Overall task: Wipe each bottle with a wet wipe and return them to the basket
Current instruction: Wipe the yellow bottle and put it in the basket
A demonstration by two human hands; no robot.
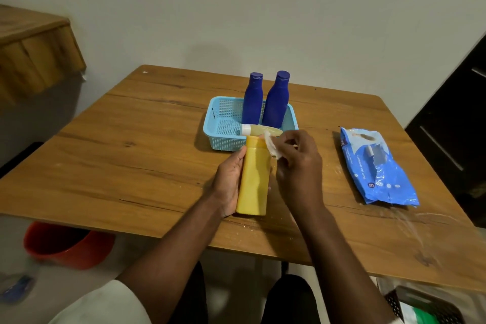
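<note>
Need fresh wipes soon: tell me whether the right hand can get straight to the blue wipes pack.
Probably yes. The wipes pack lies on the table to the right of the right hand with bare wood between them, but that hand holds a wet wipe.

Both forearms are bare down to the hands, left hand [231, 179] and right hand [297, 163]. A white short sleeve [105, 302] covers the left upper arm; dark trousers [286, 300] below.
</note>
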